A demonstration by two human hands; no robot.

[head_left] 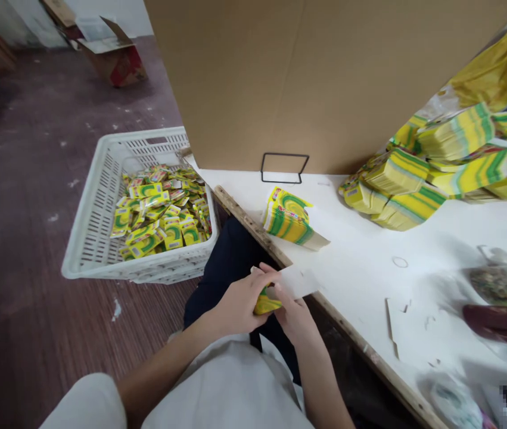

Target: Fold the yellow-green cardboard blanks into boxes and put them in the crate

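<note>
My left hand is wrapped round a small yellow and green card box, held over my lap at the table's edge. My right hand grips the same box from the other side, fingers at its top. A pale grey-white flap sticks out to the right above my right fingers; whether it belongs to the box I cannot tell. Just beyond my hands, a stack of flat yellow and green cartons lies on the white table.
Left of my legs stands a white plastic crate holding many small yellow packets. A tall cardboard sheet rises behind a black wire stand. Bundled cartons pile up at right, near a dark red object. An open carton sits on the floor.
</note>
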